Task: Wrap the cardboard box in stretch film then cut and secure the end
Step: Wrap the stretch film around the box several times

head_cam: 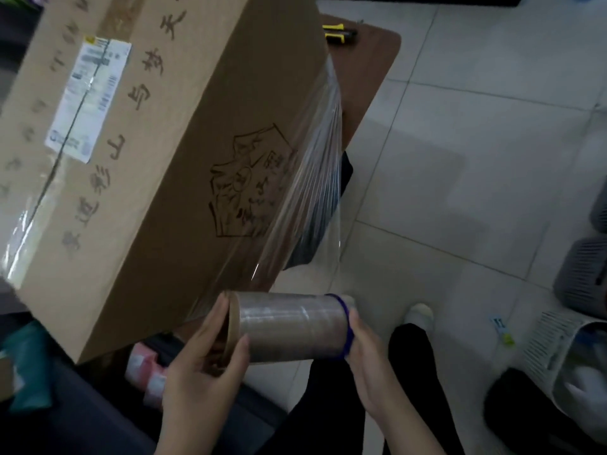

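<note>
Close by, below the box's near corner, the left grip point(203, 351) and right grip point(364, 353) each clasp an end of the stretch film roll point(292, 326). Its film point(317, 192) stretches up onto the tilted cardboard box point(147, 142) on the table point(372, 77), with a yellow knife point(338, 33) beyond.

Brown cardboard box point(170, 159), long face: one row of large dark printed Chinese characters point(131, 123). Legible: 天, 梦, 与, 山, 彩. Remaining characters too blurred to read.

Same face, dark shield-shaped emblem point(249, 182): small characters inside, unreadable.

Top face: white rectangular shipping label point(88, 100), barcodes and fine print, all blurred. A fainter character row point(42, 103) beside it, illegible.
</note>
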{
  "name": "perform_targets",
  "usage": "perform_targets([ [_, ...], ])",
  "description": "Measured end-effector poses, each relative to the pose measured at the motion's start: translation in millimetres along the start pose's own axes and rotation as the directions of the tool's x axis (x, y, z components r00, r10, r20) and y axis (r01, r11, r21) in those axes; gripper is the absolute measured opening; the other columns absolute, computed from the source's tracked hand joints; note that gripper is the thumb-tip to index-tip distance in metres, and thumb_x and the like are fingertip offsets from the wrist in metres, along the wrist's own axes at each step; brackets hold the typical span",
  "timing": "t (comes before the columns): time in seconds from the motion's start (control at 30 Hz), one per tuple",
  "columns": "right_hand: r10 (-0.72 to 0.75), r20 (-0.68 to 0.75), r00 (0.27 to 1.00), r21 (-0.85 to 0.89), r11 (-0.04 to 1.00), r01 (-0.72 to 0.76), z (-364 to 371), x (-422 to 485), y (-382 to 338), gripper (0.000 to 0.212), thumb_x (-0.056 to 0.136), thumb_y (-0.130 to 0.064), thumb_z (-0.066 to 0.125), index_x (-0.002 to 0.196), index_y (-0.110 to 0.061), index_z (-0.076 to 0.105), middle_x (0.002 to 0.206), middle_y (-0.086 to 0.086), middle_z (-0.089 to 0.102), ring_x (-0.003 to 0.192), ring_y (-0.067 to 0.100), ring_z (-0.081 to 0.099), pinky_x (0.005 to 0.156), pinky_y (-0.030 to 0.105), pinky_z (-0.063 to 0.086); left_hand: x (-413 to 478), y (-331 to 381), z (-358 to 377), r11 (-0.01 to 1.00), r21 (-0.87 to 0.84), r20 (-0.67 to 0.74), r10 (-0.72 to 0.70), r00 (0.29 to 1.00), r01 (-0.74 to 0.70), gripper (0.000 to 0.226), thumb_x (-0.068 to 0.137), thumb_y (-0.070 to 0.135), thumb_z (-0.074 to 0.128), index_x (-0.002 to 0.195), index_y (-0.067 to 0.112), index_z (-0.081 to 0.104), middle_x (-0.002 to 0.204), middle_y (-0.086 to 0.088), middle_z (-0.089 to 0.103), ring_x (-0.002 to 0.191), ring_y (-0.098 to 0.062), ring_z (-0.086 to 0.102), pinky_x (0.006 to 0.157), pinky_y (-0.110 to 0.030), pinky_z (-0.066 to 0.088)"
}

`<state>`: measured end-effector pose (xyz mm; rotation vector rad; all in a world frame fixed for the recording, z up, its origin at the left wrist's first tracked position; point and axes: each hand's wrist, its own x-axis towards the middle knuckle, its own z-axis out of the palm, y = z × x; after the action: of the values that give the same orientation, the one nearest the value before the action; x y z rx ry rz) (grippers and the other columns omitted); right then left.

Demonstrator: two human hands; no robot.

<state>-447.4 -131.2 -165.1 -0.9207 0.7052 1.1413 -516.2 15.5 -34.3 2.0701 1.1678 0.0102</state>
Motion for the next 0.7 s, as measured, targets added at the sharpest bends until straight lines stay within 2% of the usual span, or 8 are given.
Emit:
perform_targets([
  [0.1, -0.015, 0.007, 1.0, 0.055, 0.998, 0.015, 11, -1, 30, 0.044, 0.082, -0.045, 0.051, 0.11, -0.017, 0.07, 0.104, 0.002, 0.076, 0.097, 0.014, 0.071, 0.083, 0.03, 0.053, -3, -23, -16, 0.999, 0.044, 0.054, 0.008, 0.999, -0.01, 0.059, 0.074, 0.021, 0.071, 0.121, 0.051, 0.053, 0.129, 0.029, 0.052, 0.122, 0.007, 0.046, 0.107, -0.029, 0.037],
  [0.2, -0.022, 0.01, 1.0, 0.126, 0.992, 0.021, 23, 4, 64, 0.039, 0.082, -0.044, 0.051, 0.105, -0.018, 0.071, 0.101, 0.002, 0.077, 0.092, 0.014, 0.072, 0.081, 0.03, 0.053, -7, -42, -33, 0.981, 0.171, 0.023, 0.093, 0.995, -0.095, 0.06, 0.066, 0.035, 0.069, 0.119, 0.057, 0.05, 0.125, 0.039, 0.048, 0.123, 0.01, 0.044, 0.107, -0.028, 0.034],
  [0.3, -0.022, 0.02, 1.0, 0.177, 0.984, 0.018, 41, 6, 100, 0.03, 0.092, -0.036, 0.048, 0.098, -0.019, 0.071, 0.095, 0.001, 0.078, 0.088, 0.013, 0.073, 0.08, 0.03, 0.052, -7, -70, -56, 0.949, 0.259, 0.046, 0.176, 0.983, -0.182, 0.067, 0.068, 0.015, 0.079, 0.122, 0.046, 0.055, 0.125, 0.036, 0.052, 0.122, 0.005, 0.048, 0.106, -0.037, 0.038],
  [0.37, -0.044, -0.011, 0.999, 0.222, 0.974, 0.045, 53, 5, 117, 0.029, 0.095, -0.033, 0.047, 0.096, -0.019, 0.072, 0.095, 0.003, 0.078, 0.088, 0.015, 0.073, 0.08, 0.031, 0.053, -7, -82, -70, 0.893, 0.324, 0.127, 0.285, 0.95, -0.311, 0.065, 0.069, 0.008, 0.079, 0.126, 0.031, 0.056, 0.129, 0.022, 0.056, 0.122, 0.002, 0.049, 0.104, -0.032, 0.039],
  [0.43, -0.055, -0.045, 0.997, 0.258, 0.964, 0.065, 59, 5, 128, 0.03, 0.088, -0.039, 0.051, 0.096, -0.02, 0.073, 0.097, 0.002, 0.078, 0.09, 0.016, 0.073, 0.078, 0.03, 0.053, -8, -87, -79, 0.813, 0.398, 0.208, 0.371, 0.905, -0.425, 0.064, 0.066, 0.01, 0.078, 0.126, 0.019, 0.058, 0.128, 0.011, 0.059, 0.12, 0.002, 0.05, 0.102, -0.016, 0.036],
  [0.57, -0.114, -0.045, 0.992, 0.289, 0.949, 0.122, 66, 6, 147, 0.031, 0.079, -0.05, 0.052, 0.079, -0.036, 0.08, 0.095, -0.005, 0.078, 0.093, 0.01, 0.072, 0.075, 0.025, 0.057, -14, -95, -89, 0.812, 0.423, 0.217, 0.339, 0.915, -0.401, 0.071, 0.059, 0.006, 0.084, 0.124, 0.023, 0.059, 0.118, 0.012, 0.063, 0.105, 0.001, 0.056, 0.091, 0.0, 0.034],
  [0.63, -0.161, -0.018, 0.987, 0.341, 0.927, 0.157, 71, 5, 153, 0.029, 0.082, -0.048, 0.05, 0.065, -0.053, 0.073, 0.081, -0.02, 0.076, 0.087, 0.004, 0.072, 0.082, 0.032, 0.054, -16, -96, -92, 0.851, 0.396, 0.156, 0.308, 0.939, -0.345, 0.076, 0.061, -0.001, 0.083, 0.119, 0.039, 0.054, 0.112, 0.018, 0.062, 0.103, -0.007, 0.061, 0.09, -0.015, 0.045],
  [0.7, -0.152, -0.009, 0.988, 0.363, 0.921, 0.145, 73, 8, 163, 0.043, 0.09, -0.042, 0.046, 0.057, -0.052, 0.072, 0.078, -0.021, 0.075, 0.085, 0.003, 0.072, 0.085, 0.035, 0.05, -15, -101, -96, 0.873, 0.402, 0.13, 0.244, 0.961, -0.276, 0.077, 0.063, -0.004, 0.08, 0.121, 0.04, 0.053, 0.111, 0.013, 0.065, 0.106, -0.014, 0.061, 0.096, -0.035, 0.047],
])
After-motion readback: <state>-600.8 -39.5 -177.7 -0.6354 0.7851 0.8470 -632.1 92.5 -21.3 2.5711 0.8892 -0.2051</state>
